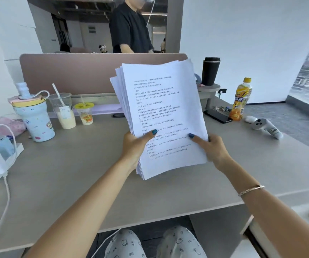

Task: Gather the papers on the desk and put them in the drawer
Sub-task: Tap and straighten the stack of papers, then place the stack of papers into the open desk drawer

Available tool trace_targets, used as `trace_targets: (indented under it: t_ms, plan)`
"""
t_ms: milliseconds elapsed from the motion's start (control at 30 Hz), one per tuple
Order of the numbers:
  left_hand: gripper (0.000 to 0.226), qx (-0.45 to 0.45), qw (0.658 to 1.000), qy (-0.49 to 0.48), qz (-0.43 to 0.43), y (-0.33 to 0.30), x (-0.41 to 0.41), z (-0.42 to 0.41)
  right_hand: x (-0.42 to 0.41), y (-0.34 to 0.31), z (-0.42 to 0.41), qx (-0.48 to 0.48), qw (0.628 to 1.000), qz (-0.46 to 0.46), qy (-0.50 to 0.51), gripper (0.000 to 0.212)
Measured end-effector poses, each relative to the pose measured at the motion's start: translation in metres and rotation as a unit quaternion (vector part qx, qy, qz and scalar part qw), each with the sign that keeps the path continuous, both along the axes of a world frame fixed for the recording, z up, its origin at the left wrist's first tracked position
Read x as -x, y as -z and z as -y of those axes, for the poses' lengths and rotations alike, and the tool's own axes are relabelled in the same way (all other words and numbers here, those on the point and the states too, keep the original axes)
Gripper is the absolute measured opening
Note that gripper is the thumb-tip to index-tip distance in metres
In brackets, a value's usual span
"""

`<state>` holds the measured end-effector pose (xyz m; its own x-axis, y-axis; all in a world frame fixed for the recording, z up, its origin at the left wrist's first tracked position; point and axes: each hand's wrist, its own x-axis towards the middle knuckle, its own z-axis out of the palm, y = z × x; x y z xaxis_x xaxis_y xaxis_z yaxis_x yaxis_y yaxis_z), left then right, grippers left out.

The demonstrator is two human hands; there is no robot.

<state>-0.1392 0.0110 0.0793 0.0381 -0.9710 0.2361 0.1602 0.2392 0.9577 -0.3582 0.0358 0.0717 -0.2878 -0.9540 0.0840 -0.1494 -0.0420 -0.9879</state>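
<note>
Both thumbs, with blue painted nails, press on the printed top sheet, while the other fingers are hidden behind the pile, so each hand is clamped on the papers. The left hand [134, 146] takes the left edge and the right hand [212, 148] takes the right edge, both in the lower half of the stack of papers [161, 116]. The stack is in the center of the frame, lifted above the desk [75, 174] and tilted toward the person.

The pile is thick, of many thin white sheets, so I judge it rather heavy as a whole but soft and easy to bend. The sheets are smooth and can slide on each other; the edges at the upper left are already fanned and not aligned. It is better to hold it on both long sides, or from below with a flat palm, and to tap the edges even first.

The desk is a matte grey-beige flat board. In the lower right corner of the frame there is something pale, maybe the open drawer [302, 224], but I cannot tell surely.
</note>
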Motion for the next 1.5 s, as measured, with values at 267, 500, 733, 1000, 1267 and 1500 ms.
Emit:
trace_targets:
  t_ms: [267,500,733,1000,1267,1500]
  plan:
    - [0.027,0.008,0.996,0.083,-0.028,0.007,0.096,-0.017,0.101,-0.005,-0.052,-0.02,0.999,0.004,0.033,0.03]
    - [0.037,-0.025,0.983,0.178,-0.042,0.011,0.182,-0.053,0.189,-0.021,-0.117,-0.053,0.996,-0.01,0.068,0.031]
    - [0.039,-0.067,0.963,0.259,-0.018,0.024,0.247,-0.091,0.239,-0.022,-0.178,-0.058,0.988,-0.034,0.14,0.035]
    - [0.043,-0.099,0.947,0.302,0.048,0.045,0.294,-0.103,0.274,-0.001,-0.236,-0.071,0.971,-0.047,0.225,0.017]
    - [0.054,0.0,0.956,0.22,0.193,0.054,0.344,-0.087,0.323,0.02,-0.312,-0.15,0.958,-0.029,0.243,0.019]
    - [0.059,0.086,0.932,0.217,0.278,0.066,0.379,-0.085,0.348,0.055,-0.348,-0.238,0.948,-0.024,0.21,0.023]
